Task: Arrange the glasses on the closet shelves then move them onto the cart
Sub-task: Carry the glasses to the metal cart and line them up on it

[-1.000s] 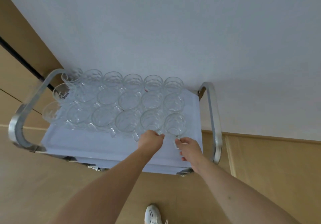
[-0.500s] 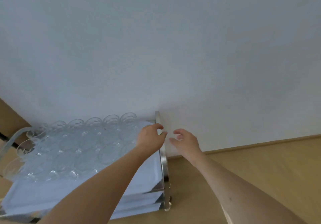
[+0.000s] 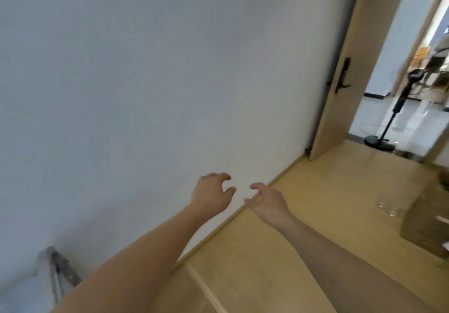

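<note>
Hands extended in mid-air before the white wall (image 3: 145,81). Left hand (image 3: 211,192) raised against the wall's lower part, fingers loosely curled, grasping nothing. Right hand (image 3: 267,201) just beside it, over the seam where the wall meets the wooden floor (image 3: 303,227), fingers likewise relaxed and empty. Cart (image 3: 57,273): only a blurred metal corner shows, at the foot of the wall, well apart from both hands, beyond the left forearm. Glasses (image 3: 388,207): a blurred clear cluster on the floor, away from the wall, beside a brown box (image 3: 427,225). Open door (image 3: 349,64) at the wall's far end; a black stand (image 3: 388,123) beyond it.
</note>
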`<move>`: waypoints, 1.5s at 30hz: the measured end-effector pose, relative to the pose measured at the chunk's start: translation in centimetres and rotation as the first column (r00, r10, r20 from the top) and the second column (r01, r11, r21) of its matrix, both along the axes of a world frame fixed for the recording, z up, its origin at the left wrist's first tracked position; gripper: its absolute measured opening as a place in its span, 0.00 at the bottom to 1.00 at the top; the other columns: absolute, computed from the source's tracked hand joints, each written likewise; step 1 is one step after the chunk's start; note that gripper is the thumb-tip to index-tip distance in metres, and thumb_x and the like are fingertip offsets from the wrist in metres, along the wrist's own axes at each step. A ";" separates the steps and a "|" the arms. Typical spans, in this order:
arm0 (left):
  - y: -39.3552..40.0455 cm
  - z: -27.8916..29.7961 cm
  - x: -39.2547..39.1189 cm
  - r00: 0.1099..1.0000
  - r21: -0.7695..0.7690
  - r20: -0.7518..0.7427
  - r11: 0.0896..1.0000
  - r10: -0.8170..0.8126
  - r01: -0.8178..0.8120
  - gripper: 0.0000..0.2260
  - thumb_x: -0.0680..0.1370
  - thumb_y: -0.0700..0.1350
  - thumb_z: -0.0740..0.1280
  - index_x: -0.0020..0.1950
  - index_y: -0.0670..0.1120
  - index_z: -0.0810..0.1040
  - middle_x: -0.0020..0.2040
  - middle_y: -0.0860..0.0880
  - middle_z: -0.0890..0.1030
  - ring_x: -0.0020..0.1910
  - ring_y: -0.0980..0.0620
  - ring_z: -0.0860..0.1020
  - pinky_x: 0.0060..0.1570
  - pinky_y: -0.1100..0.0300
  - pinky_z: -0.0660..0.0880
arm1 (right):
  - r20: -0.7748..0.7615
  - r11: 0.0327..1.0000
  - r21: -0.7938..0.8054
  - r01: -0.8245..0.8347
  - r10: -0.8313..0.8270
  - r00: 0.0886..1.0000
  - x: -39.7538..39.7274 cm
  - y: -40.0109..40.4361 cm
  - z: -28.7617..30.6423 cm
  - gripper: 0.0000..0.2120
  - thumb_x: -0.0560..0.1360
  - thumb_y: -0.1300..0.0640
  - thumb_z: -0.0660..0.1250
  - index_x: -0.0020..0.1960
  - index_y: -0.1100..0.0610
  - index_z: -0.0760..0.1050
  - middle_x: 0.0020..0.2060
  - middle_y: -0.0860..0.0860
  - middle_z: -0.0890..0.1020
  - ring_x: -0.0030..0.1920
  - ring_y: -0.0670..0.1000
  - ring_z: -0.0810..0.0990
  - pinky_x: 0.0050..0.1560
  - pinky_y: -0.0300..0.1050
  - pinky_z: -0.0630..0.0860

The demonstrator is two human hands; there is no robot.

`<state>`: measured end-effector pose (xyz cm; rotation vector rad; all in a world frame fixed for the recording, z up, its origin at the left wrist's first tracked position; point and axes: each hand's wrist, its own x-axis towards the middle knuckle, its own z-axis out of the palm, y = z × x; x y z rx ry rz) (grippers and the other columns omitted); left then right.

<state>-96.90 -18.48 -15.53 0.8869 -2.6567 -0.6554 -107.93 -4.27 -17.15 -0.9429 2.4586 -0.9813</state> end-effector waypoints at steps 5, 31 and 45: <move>6.4 0.6 -10.9 0.976 0.011 -0.042 0.976 -0.215 0.216 0.20 0.81 0.56 0.64 0.72 0.52 0.74 0.70 0.48 0.75 0.70 0.47 0.71 0.68 0.52 0.69 | -0.064 0.974 0.049 0.222 -0.219 0.974 -7.9 8.8 0.9 0.25 0.77 0.46 0.69 0.73 0.48 0.71 0.66 0.52 0.77 0.55 0.50 0.78 0.46 0.40 0.71; 10.6 0.7 -46.2 0.695 0.057 0.030 0.696 -0.718 0.716 0.20 0.81 0.56 0.66 0.72 0.52 0.73 0.69 0.48 0.75 0.70 0.47 0.70 0.67 0.53 0.69 | 0.019 0.609 0.023 0.793 -0.793 0.608 -32.8 14.2 0.1 0.27 0.77 0.46 0.71 0.73 0.50 0.70 0.70 0.50 0.75 0.69 0.52 0.74 0.65 0.51 0.76; 12.8 -1.7 -64.4 0.657 0.112 0.086 0.663 -0.749 0.740 0.21 0.80 0.56 0.66 0.71 0.51 0.73 0.66 0.47 0.76 0.65 0.45 0.74 0.63 0.54 0.71 | 0.108 0.536 0.026 0.844 -0.841 0.531 -49.5 15.8 -2.4 0.26 0.77 0.47 0.72 0.73 0.50 0.70 0.68 0.50 0.76 0.68 0.52 0.75 0.64 0.51 0.77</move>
